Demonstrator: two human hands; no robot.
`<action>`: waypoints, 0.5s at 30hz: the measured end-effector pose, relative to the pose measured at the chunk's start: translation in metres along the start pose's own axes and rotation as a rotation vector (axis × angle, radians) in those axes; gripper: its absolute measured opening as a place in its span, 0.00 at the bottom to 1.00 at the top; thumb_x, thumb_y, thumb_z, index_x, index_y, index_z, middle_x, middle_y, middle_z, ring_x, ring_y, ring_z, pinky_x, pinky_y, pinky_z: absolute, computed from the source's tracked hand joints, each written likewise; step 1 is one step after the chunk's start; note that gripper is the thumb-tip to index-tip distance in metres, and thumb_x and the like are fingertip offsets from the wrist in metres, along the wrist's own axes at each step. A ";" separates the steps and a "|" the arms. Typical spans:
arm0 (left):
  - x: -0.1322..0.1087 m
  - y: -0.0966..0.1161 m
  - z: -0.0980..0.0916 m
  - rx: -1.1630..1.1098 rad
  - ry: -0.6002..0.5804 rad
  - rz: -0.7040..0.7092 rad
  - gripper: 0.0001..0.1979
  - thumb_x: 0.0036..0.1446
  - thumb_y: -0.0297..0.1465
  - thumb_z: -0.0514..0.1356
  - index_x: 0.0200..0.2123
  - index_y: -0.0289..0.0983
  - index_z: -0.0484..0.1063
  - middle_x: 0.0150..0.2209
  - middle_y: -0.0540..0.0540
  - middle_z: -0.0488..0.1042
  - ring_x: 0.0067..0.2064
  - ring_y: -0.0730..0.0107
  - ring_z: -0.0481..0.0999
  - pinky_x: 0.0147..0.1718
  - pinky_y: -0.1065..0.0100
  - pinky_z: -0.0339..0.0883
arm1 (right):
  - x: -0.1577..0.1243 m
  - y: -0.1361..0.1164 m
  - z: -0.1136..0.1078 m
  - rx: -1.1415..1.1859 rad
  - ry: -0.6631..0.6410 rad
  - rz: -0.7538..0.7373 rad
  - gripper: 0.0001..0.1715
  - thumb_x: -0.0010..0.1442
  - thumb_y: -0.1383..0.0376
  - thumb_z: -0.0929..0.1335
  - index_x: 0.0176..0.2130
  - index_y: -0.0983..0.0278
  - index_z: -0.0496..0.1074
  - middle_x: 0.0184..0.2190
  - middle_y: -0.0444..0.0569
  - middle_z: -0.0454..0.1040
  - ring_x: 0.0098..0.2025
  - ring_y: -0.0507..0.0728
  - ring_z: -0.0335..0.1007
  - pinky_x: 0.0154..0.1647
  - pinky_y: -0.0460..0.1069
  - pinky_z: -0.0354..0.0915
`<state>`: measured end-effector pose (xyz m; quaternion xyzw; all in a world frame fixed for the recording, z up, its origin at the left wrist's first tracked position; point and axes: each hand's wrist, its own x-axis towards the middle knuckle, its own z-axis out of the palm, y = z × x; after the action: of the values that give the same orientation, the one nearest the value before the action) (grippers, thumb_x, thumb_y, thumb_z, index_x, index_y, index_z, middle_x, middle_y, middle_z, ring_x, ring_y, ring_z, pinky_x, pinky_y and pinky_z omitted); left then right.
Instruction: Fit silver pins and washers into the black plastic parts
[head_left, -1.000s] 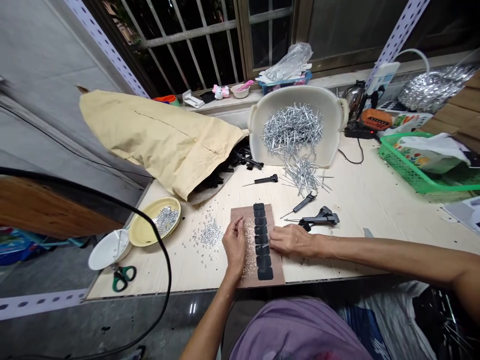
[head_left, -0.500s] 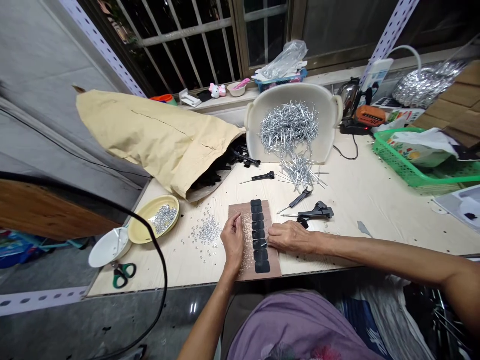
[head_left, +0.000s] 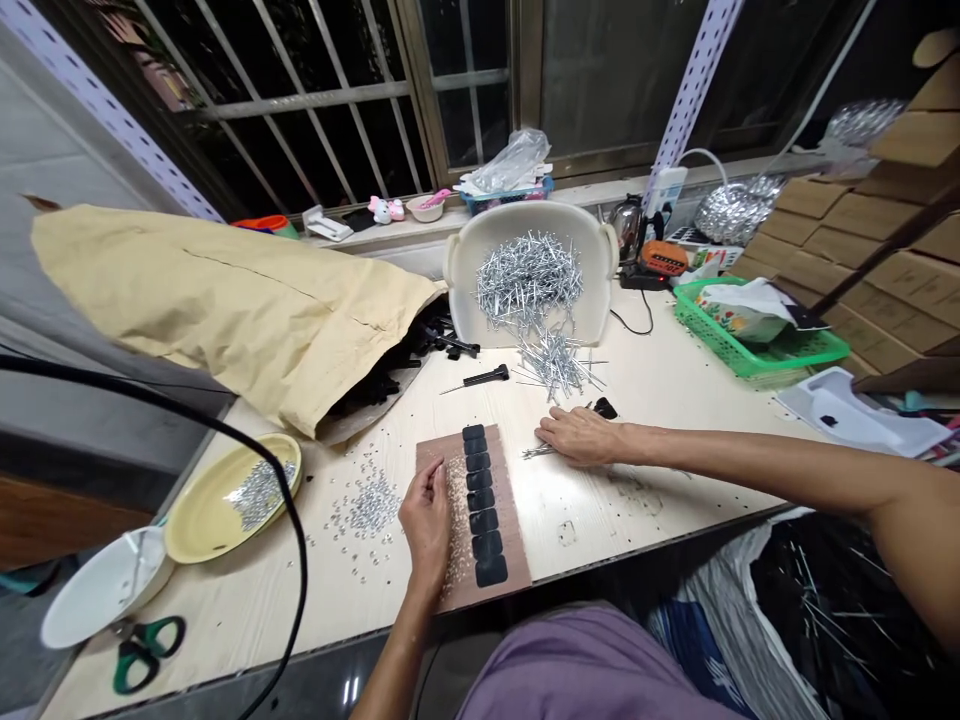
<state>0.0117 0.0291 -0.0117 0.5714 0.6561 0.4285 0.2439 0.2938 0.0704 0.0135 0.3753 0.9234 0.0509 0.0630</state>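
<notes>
My left hand (head_left: 426, 520) rests on the left part of a brown board (head_left: 510, 540), thumb and fingers pinched together; what they hold, if anything, is too small to name. Down the board runs a row of black rectangular pads (head_left: 480, 498), with tiny pale bits scattered beside it. Right of the board, my right hand (head_left: 581, 437) is curled over black plastic pieces with thin metal rods (head_left: 537, 452). Rod ends stick out to its left and a black end (head_left: 604, 408) shows above it; the palm hides the rest. Another black piece with a rod (head_left: 486, 376) lies farther back.
A whitish tub (head_left: 459, 300) spills metal rods (head_left: 559, 362) onto the table. At left are a paper sack (head_left: 225, 300) of black parts, loose small clear bits (head_left: 371, 505), a yellow bowl (head_left: 187, 510), a white bowl (head_left: 97, 600) and scissors (head_left: 146, 650). A green basket (head_left: 750, 355) stands right.
My right hand has left the board's right edge and moved outward onto the black pieces with rods. My left hand stays pinched on the board. The whole view has shifted.
</notes>
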 end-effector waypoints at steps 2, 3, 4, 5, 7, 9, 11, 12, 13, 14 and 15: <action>0.000 0.000 0.000 0.009 0.006 -0.006 0.19 0.57 0.41 0.53 0.44 0.36 0.75 0.44 0.42 0.77 0.46 0.60 0.75 0.47 0.61 0.66 | 0.002 -0.002 -0.001 -0.064 0.067 -0.013 0.07 0.57 0.72 0.61 0.36 0.66 0.66 0.34 0.51 0.69 0.37 0.56 0.59 0.27 0.48 0.53; 0.001 0.000 0.000 0.015 0.010 -0.009 0.19 0.57 0.41 0.53 0.44 0.36 0.75 0.44 0.42 0.77 0.46 0.59 0.75 0.47 0.61 0.66 | 0.002 -0.003 -0.001 -0.085 0.093 -0.015 0.07 0.58 0.73 0.59 0.35 0.66 0.65 0.34 0.51 0.68 0.38 0.56 0.59 0.28 0.48 0.53; 0.001 0.000 0.000 0.021 0.012 -0.010 0.19 0.57 0.41 0.53 0.43 0.36 0.75 0.44 0.42 0.77 0.46 0.59 0.75 0.47 0.61 0.66 | 0.001 -0.002 -0.002 -0.098 0.109 -0.013 0.07 0.59 0.72 0.59 0.35 0.66 0.65 0.34 0.51 0.68 0.39 0.57 0.59 0.29 0.48 0.54; 0.002 0.000 0.000 0.025 0.011 -0.008 0.19 0.57 0.41 0.53 0.44 0.36 0.75 0.44 0.42 0.77 0.46 0.59 0.75 0.47 0.61 0.66 | 0.001 -0.002 -0.002 -0.103 0.115 -0.009 0.07 0.59 0.71 0.59 0.35 0.66 0.65 0.35 0.51 0.68 0.40 0.57 0.59 0.30 0.49 0.54; 0.002 0.000 0.000 0.038 0.005 -0.004 0.19 0.56 0.41 0.53 0.43 0.36 0.75 0.44 0.42 0.77 0.46 0.60 0.75 0.47 0.61 0.66 | -0.001 -0.002 -0.003 -0.105 0.115 0.017 0.07 0.59 0.70 0.59 0.36 0.67 0.65 0.35 0.52 0.68 0.39 0.57 0.60 0.32 0.49 0.55; 0.002 0.002 0.000 0.056 0.001 -0.003 0.19 0.56 0.41 0.53 0.43 0.36 0.75 0.43 0.42 0.77 0.45 0.60 0.75 0.47 0.61 0.66 | -0.002 -0.002 -0.007 -0.101 0.105 0.075 0.07 0.59 0.70 0.59 0.36 0.67 0.64 0.34 0.51 0.68 0.37 0.56 0.61 0.32 0.48 0.55; 0.001 0.006 0.000 0.082 0.010 -0.014 0.19 0.56 0.41 0.53 0.43 0.36 0.75 0.43 0.43 0.77 0.45 0.59 0.75 0.47 0.61 0.66 | -0.007 0.002 -0.019 -0.096 0.083 0.159 0.09 0.60 0.69 0.58 0.39 0.68 0.63 0.36 0.50 0.69 0.33 0.54 0.61 0.31 0.48 0.55; 0.001 0.008 0.001 0.097 0.025 -0.024 0.19 0.56 0.41 0.53 0.43 0.36 0.75 0.43 0.43 0.77 0.46 0.59 0.75 0.48 0.60 0.66 | -0.013 0.006 -0.028 -0.086 0.074 0.212 0.10 0.61 0.68 0.57 0.41 0.67 0.62 0.38 0.50 0.69 0.33 0.53 0.61 0.31 0.48 0.55; 0.000 0.010 0.001 0.120 0.036 -0.041 0.19 0.55 0.41 0.54 0.43 0.36 0.76 0.43 0.43 0.77 0.46 0.58 0.75 0.49 0.60 0.65 | -0.021 0.012 -0.039 -0.075 0.065 0.267 0.11 0.62 0.68 0.56 0.43 0.67 0.61 0.40 0.50 0.68 0.33 0.53 0.62 0.32 0.48 0.56; 0.000 0.013 0.002 0.134 0.038 -0.061 0.20 0.55 0.41 0.54 0.44 0.36 0.76 0.42 0.43 0.77 0.45 0.58 0.75 0.48 0.59 0.66 | -0.034 0.019 -0.052 -0.039 0.074 0.359 0.13 0.62 0.67 0.55 0.45 0.67 0.60 0.41 0.50 0.68 0.33 0.53 0.63 0.32 0.48 0.56; 0.000 0.015 0.002 0.137 0.051 -0.063 0.20 0.55 0.41 0.54 0.45 0.36 0.75 0.42 0.43 0.77 0.45 0.58 0.75 0.49 0.59 0.66 | -0.050 0.027 -0.066 0.011 0.085 0.454 0.14 0.62 0.66 0.55 0.47 0.67 0.59 0.42 0.51 0.68 0.34 0.54 0.64 0.33 0.48 0.57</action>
<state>0.0217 0.0294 -0.0005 0.5546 0.7075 0.3891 0.2011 0.3377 0.0514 0.0859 0.5713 0.8173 0.0745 0.0089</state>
